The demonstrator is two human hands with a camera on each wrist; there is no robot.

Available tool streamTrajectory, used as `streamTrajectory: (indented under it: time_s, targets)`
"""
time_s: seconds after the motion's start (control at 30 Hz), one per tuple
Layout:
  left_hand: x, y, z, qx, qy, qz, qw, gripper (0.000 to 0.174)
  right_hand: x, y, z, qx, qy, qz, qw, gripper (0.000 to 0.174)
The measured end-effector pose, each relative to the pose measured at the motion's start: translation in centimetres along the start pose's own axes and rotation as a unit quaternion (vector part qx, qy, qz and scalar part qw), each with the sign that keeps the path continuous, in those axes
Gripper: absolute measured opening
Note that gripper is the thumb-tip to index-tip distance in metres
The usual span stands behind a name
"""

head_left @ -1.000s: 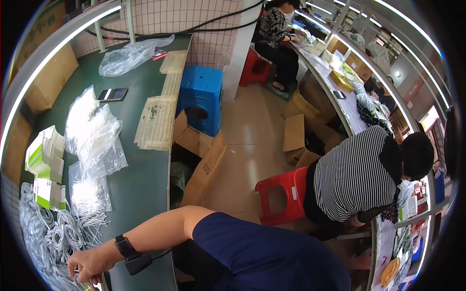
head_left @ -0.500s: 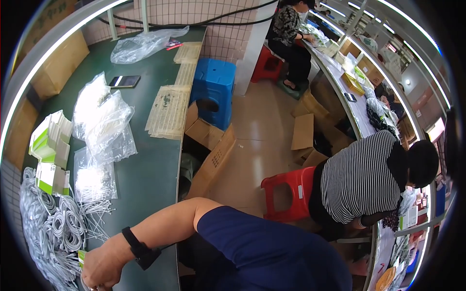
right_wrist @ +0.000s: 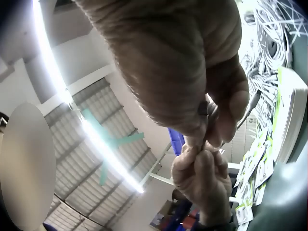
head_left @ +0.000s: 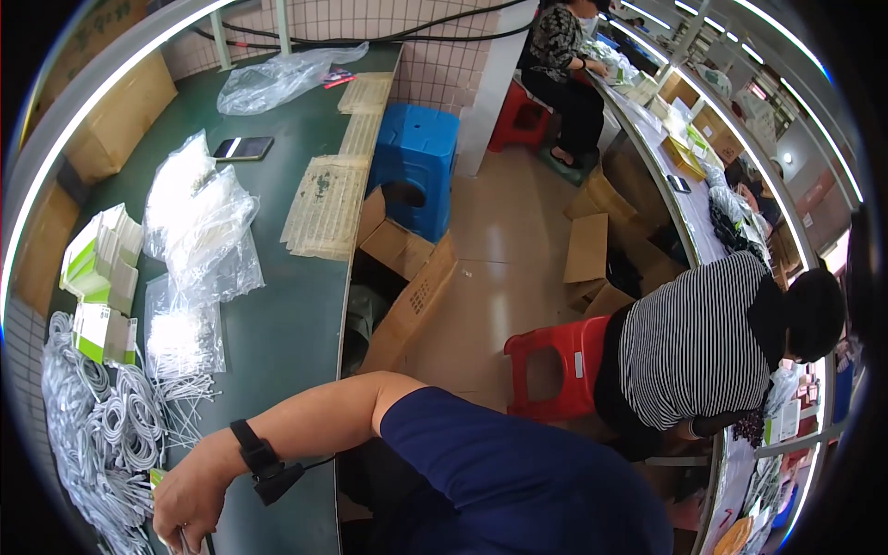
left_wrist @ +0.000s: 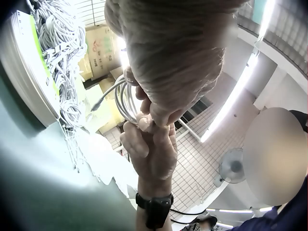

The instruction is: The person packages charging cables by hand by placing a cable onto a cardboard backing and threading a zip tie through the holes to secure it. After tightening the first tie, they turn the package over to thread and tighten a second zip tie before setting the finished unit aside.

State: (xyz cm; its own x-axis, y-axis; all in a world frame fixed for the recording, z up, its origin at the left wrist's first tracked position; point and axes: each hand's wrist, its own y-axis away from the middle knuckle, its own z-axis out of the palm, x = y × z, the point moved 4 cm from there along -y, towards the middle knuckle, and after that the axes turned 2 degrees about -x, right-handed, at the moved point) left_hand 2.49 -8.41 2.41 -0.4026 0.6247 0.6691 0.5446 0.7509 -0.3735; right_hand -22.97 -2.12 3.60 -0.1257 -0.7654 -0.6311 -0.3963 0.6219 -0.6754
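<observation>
two hands meet at a loosely looped grey cable (left_wrist: 126, 102) with a dark plug end.
the left hand (left_wrist: 168, 53) has its fingers curled round the loops, held up near the dark green desk (head_left: 277, 324); the right hand (left_wrist: 153, 149) pinches at them with thumb and finger, touching the left. beside them lie a tangled heap of grey cables (head_left: 125, 416) and white-and-green paper boxes (head_left: 97, 254).

Phone (head_left: 244, 148) on green table (head_left: 287, 310); blue stool (head_left: 421, 153) just beside table.
</observation>
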Motion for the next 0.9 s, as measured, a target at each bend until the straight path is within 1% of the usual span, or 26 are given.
streamTrajectory:
  time_s: [0.07, 0.13, 0.17, 0.2, 0.23, 0.27, 0.3, 0.37, 0.4, 0.47, 0.5, 0.57, 0.73, 0.83, 0.87, 0.9]
  targets:
    - [1.9, 0.1, 1.1, -0.029, -0.017, 0.126, 0.991, 0.012, -0.2, 0.3, 0.2, -0.006, 0.003, -0.002, 1.0, 0.024]
    - [4.2, 0.3, 2.3, -0.054, -0.043, 0.241, 0.968, 0.013, -0.5, 0.5, 0.6, -0.015, 0.008, -0.009, 1.0, 0.022]
    - [5.2, 0.8, 2.4, -0.062, -0.066, 0.289, 0.953, 0.015, -0.8, 0.8, 0.6, 0.01, -0.012, 0.004, 1.0, 0.018]
    - [5.8, 0.9, 2.9, -0.046, -0.031, 0.336, 0.94, 0.011, -1.6, 1.3, 0.1, 0.027, -0.039, 0.013, 0.999, 0.014]
    - [8.1, -0.3, 4.2, -0.025, -0.008, 0.375, 0.927, 0.014, -2.5, 2.0, -0.8, 0.016, -0.047, 0.018, 0.999, 0.016]
    - [9.8, 0.4, 3.6, -0.028, -0.074, 0.312, 0.947, 0.018, -1.5, 1.8, 0.0, -0.014, -0.05, 0.018, 0.999, 0.018]
    - [10.0, 0.2, 3.6, -0.011, -0.056, 0.31, 0.949, 0.018, -2.0, 1.7, -0.4, -0.021, -0.045, 0.035, 0.998, 0.02]
    - [9.9, -0.2, 3.3, -0.008, -0.037, 0.341, 0.939, 0.02, -3.0, 1.4, -0.9, -0.064, 0.002, 0.069, 0.996, 0.019]
    - [9.6, -0.1, 3.0, -0.029, -0.061, 0.345, 0.936, 0.023, -3.3, 1.3, -1.0, -0.073, 0.058, 0.054, 0.994, 0.019]
    - [9.6, -0.1, 2.7, -0.041, -0.071, 0.349, 0.934, 0.028, -4.2, 0.7, -1.6, -0.063, 0.12, 0.023, 0.99, 0.02]
    - [9.0, 0.0, 2.7, -0.03, -0.088, 0.334, 0.938, 0.028, -4.3, 0.5, -1.3, -0.076, 0.105, 0.008, 0.992, 0.02]
    - [8.2, 0.0, 3.0, -0.048, -0.043, 0.335, 0.94, 0.022, -4.1, 0.5, -1.2, -0.055, 0.141, 0.016, 0.988, 0.023]
    - [7.9, -0.8, 2.0, -0.021, 0.006, 0.306, 0.952, 0.022, -3.2, 0.5, -1.3, -0.033, 0.141, 0.025, 0.989, 0.027]
    - [5.3, -1.7, 0.4, 0.105, -0.046, 0.174, 0.978, 0.03, -2.9, 0.6, -1.9, 0.039, 0.171, 0.011, 0.985, 0.027]
    - [4.5, -2.2, 0.1, 0.108, -0.051, 0.177, 0.977, 0.03, -2.7, 0.6, -1.9, 0.039, 0.171, 0.006, 0.985, 0.027]
    - [3.1, -3.2, -0.2, 0.118, -0.045, 0.131, 0.983, 0.03, -2.5, 0.6, -1.9, 0.046, 0.19, -0.002, 0.981, 0.027]
